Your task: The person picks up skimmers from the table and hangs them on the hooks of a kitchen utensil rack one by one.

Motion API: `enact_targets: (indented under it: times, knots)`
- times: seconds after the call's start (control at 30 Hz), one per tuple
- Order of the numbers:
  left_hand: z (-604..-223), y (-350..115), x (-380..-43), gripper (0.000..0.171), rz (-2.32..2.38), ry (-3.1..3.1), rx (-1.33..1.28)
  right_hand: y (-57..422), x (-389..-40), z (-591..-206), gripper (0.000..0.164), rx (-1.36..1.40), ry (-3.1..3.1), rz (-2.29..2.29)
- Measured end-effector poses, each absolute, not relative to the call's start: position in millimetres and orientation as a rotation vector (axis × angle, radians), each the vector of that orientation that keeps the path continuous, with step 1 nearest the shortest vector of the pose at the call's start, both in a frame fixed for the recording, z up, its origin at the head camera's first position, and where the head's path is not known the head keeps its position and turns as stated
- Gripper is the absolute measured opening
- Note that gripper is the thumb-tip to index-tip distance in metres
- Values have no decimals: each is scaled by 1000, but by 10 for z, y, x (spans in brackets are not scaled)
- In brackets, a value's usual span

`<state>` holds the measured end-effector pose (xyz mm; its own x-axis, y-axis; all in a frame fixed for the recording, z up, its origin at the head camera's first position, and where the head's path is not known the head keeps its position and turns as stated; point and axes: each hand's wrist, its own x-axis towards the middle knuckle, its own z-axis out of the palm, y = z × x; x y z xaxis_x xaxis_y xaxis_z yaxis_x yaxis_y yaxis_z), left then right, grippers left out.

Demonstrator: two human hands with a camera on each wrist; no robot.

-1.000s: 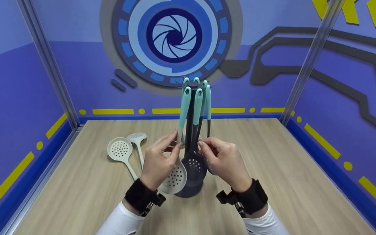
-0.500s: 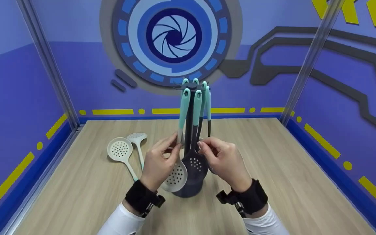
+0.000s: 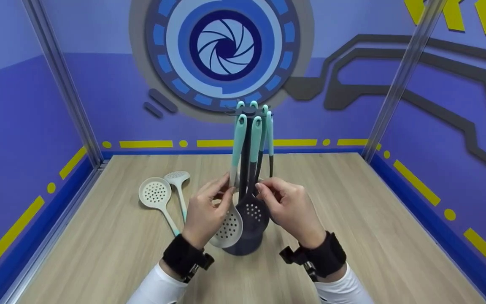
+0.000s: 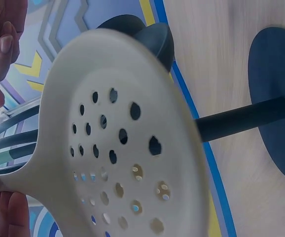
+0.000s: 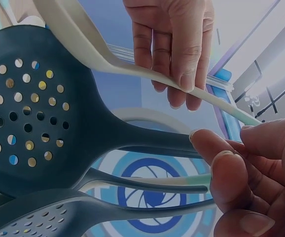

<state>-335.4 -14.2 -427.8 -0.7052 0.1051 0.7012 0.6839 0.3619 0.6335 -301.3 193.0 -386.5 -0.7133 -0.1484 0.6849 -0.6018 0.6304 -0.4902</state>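
A dark rotating utensil stand (image 3: 243, 249) carries several utensils hung by turquoise handles from its hooked top. My left hand (image 3: 207, 207) pinches the thin neck of a white skimmer (image 4: 118, 79), whose handle end hangs at a front hook. The perforated bowl slopes toward me, left of the stand. To its right hangs a black skimmer (image 5: 44, 173), its bowl full of small holes. My right hand (image 3: 293, 207) pinches the black skimmer's shaft with thumb and curled forefinger. Behind it hangs another black perforated utensil (image 5: 49, 217). The left fingers partly hide the white bowl.
Two more white utensils lie on the wooden table (image 3: 352, 236) to the left: a round skimmer (image 3: 154, 193) and a smaller perforated one (image 3: 177, 177). Their handles run behind my left hand. Blue-purple walls with metal posts (image 3: 384, 109) enclose the table's back and sides.
The hung white skimmer and black skimmer have shifted slightly, the black bowl swinging a little to the right. Both hands keep nearly the same place and hold.
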Motion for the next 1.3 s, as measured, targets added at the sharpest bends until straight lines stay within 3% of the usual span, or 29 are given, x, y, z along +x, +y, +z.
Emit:
enact_targets:
  times: [0.43, 1.3]
  knots:
    - [-4337, -156, -3349, 39, -1360, -2063, -683, 1931, -3023, -3877, 16, 599, -2218, 991]
    - [-4432, -208, -3336, 38, -1349, -2046, -705, 1927, -3020, -3878, 19, 596, -2221, 995]
